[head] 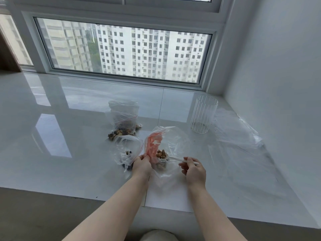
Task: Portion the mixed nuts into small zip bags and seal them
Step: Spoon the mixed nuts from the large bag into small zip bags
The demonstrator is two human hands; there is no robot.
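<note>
My left hand [141, 164] pinches the red-striped mouth of a stack of small zip bags [152, 145], holding it up. My right hand [193, 169] grips a white spoon [175, 159] whose bowl carries mixed nuts [160, 153] at that mouth. Beside my left hand sits another small zip bag [127, 150] with a few nuts in it. Farther back stand filled zip bags [124, 122] with nuts at the bottom. A large clear bag [171, 173] lies under my hands.
An empty ribbed glass jar [203, 116] stands at the right. A big sheet of clear plastic [246, 145] lies along the right wall. The glossy white sill [69, 136] runs up to the window; its front edge is near my forearms.
</note>
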